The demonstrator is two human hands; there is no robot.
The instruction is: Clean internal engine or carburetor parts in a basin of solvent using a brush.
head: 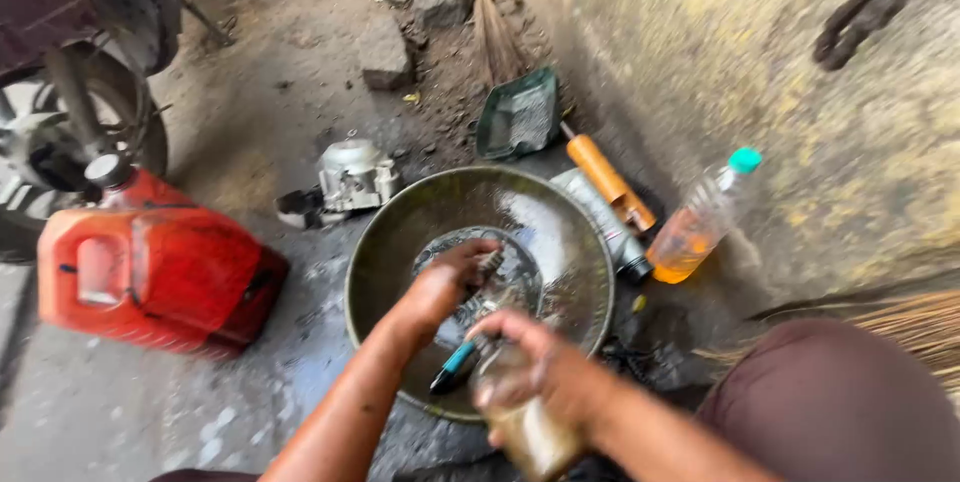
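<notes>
Single head-worn view; looks steeply down and forward from above the person's forearms; close to the metal basin (400,242) on the ground; wall (760,62) at right; no second view.

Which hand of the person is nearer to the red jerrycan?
The left hand. It is inside the metal basin, right of the red jerrycan. The right hand holds a small bottle, farther right.
</notes>
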